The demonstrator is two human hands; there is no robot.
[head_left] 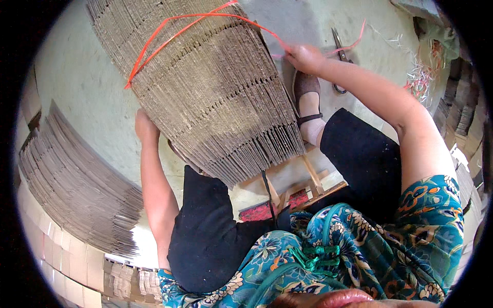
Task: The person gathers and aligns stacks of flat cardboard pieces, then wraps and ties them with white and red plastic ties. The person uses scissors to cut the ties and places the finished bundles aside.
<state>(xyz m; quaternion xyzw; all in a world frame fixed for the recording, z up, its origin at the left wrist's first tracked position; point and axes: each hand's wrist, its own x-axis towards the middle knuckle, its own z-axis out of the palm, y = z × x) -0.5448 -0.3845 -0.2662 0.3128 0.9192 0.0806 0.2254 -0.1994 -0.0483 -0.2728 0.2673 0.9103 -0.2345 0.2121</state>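
Observation:
A long stack of brown corrugated cardboard pieces [221, 97], packed edge-up, stretches between my knees and away to the far left. Over its far part runs a red plastic strap [205, 15], crossing itself and bending down at the stack's left edge. My right hand [306, 57] is closed on the strap just off the stack's right side, and a loose tail trails past it to the right. Against the stack's left side is my left hand [146, 126], low down, its fingers hidden by the cardboard.
Scissors with black handles [340, 56] lie on the floor beyond my right shoe [307, 88]. Another cardboard stack [82, 179] curves along the left. Strap scraps [422, 77] litter the far right, near more stacked cardboard [465, 97]. A wooden frame [310, 174] stands between my legs.

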